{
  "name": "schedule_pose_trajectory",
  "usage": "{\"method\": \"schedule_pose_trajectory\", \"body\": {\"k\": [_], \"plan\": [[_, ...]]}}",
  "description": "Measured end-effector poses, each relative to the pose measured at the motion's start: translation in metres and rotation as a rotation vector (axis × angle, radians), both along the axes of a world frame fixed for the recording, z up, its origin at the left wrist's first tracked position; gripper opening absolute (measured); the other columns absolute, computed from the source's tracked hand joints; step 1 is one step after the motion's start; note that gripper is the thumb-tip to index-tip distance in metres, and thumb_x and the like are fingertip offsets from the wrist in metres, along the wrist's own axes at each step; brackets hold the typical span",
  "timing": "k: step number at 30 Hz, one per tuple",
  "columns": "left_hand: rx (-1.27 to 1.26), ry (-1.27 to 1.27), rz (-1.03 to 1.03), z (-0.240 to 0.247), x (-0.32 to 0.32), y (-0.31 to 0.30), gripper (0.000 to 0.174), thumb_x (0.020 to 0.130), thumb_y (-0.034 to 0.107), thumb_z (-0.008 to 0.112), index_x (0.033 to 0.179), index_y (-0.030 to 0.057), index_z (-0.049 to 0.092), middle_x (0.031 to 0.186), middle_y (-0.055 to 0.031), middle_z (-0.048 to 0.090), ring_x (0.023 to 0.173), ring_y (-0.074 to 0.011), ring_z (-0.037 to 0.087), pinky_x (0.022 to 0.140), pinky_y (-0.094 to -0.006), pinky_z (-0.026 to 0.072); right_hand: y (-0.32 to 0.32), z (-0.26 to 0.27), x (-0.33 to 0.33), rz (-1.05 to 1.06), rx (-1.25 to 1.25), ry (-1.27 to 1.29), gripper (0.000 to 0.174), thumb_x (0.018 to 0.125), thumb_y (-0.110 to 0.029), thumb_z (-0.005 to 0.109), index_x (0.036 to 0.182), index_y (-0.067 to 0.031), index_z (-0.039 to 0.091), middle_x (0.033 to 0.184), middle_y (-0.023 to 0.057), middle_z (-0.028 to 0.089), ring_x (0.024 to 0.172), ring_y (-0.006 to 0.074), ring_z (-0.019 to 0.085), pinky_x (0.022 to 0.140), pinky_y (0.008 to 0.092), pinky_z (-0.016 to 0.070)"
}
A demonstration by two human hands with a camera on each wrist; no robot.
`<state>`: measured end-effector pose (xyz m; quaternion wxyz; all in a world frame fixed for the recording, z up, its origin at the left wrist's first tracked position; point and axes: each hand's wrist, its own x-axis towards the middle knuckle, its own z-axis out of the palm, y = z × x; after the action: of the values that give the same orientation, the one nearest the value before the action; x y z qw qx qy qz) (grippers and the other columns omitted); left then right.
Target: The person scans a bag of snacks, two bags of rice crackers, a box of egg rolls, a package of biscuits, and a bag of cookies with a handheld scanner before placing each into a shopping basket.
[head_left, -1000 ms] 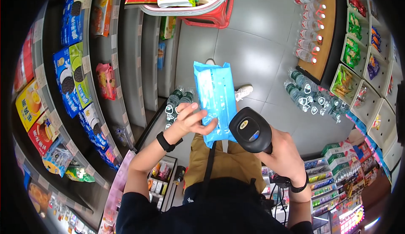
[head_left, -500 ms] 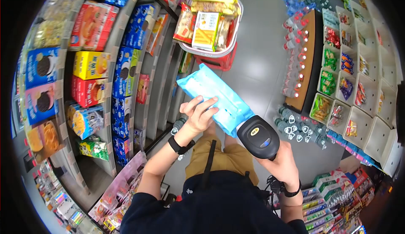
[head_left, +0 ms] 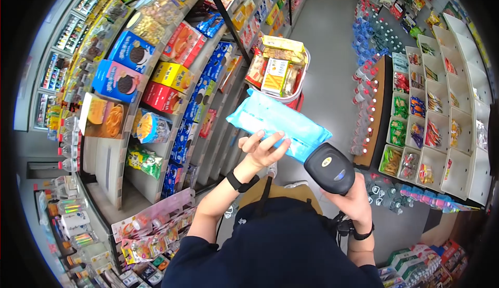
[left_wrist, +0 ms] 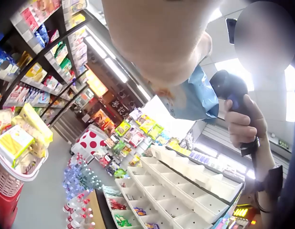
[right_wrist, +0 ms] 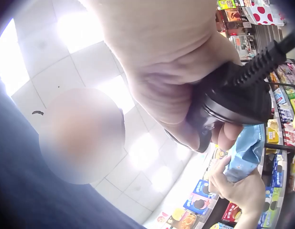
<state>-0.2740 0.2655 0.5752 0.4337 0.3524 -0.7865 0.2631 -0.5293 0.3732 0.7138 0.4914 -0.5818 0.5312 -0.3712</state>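
Observation:
A light-blue plastic package (head_left: pixel 280 123) lies slanted across the middle of the head view. My left hand (head_left: pixel 263 152) holds it near its lower edge, fingers spread over its near face. The right hand (head_left: pixel 353 197) grips a black handheld scanner (head_left: pixel 329 168), whose head is against or very close to the package's right end. In the left wrist view the package (left_wrist: pixel 193 98) hangs beside the scanner (left_wrist: pixel 229 86). From the right wrist, the curled fingers show round the scanner's handle (right_wrist: pixel 201 119), with the package (right_wrist: pixel 247 150) beyond. The left thumb is mostly hidden in the head view.
A basket (head_left: pixel 306 75) full of packaged snacks stands on something red beyond the package. Snack shelves (head_left: pixel 179 127) line the left side. To the right are bottles on a wooden ledge (head_left: pixel 378 127) and white bins (head_left: pixel 435 166) of small packets. More bottles stand on the floor.
The package has turned from upright to slanted, its far end swinging left, and both hands have moved right in view. The head view has tilted up, showing more shelves and the whole basket top.

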Motion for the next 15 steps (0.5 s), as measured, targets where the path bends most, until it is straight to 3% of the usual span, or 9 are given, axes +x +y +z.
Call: {"method": "schedule_pose_trajectory", "body": {"k": [3,7,12,13,15], "plan": [[-0.172,-0.005,0.032,0.018,0.003,0.006,0.028,0.087,0.028,0.073,0.108,0.0436,0.062,0.119,0.0128,0.057,0.128,-0.0234,0.035,0.106,-0.0403,0.0256,0.009,0.012,0.002,0.006,-0.028,0.007,0.028,0.074,-0.003,0.078,0.099,0.0037,0.068,0.085,0.0134,0.073,0.076,0.0225,0.071,0.073,0.0331,0.0546],[-0.284,-0.044,-0.012,0.037,0.01,0.014,0.022,0.087,0.039,0.072,0.105,0.0446,0.06,0.12,0.0123,0.054,0.129,-0.023,0.034,0.111,-0.0403,0.0239,0.024,0.016,0.005,0.001,-0.068,-0.025,0.025,0.074,-0.002,0.078,0.095,0.0029,0.067,0.082,0.0113,0.072,0.072,0.0197,0.07,0.069,0.0318,0.0539],[-0.349,-0.078,-0.032,0.053,0.022,0.027,0.022,0.088,0.044,0.069,0.106,0.0442,0.058,0.123,0.0107,0.053,0.13,-0.0224,0.033,0.118,-0.0423,0.0188,0.037,0.034,0.013,-0.037,-0.072,-0.073,0.024,0.074,0.0,0.078,0.096,0.0031,0.069,0.081,0.007,0.072,0.071,0.0134,0.067,0.068,0.0289,0.0532],[-0.363,-0.091,-0.034,0.055,0.024,0.03,0.022,0.088,0.045,0.069,0.107,0.0441,0.057,0.123,0.0105,0.052,0.131,-0.0223,0.033,0.119,-0.0428,0.0181,0.042,0.037,0.014,-0.07,0.059,-0.134,0.025,0.074,0.001,0.077,0.098,0.0039,0.069,0.084,0.0065,0.073,0.074,0.0117,0.066,0.07,0.0287,0.053],[-0.364,-0.123,-0.031,0.059,0.03,0.039,0.027,0.088,0.048,0.07,0.11,0.0447,0.055,0.128,0.0093,0.049,0.134,-0.0229,0.031,0.122,-0.0442,0.0148,0.046,0.032,0.016,-0.094,0.048,-0.166,0.025,0.074,0.001,0.077,0.098,0.0041,0.069,0.086,0.0069,0.073,0.075,0.0116,0.066,0.072,0.0287,0.0528]]}}
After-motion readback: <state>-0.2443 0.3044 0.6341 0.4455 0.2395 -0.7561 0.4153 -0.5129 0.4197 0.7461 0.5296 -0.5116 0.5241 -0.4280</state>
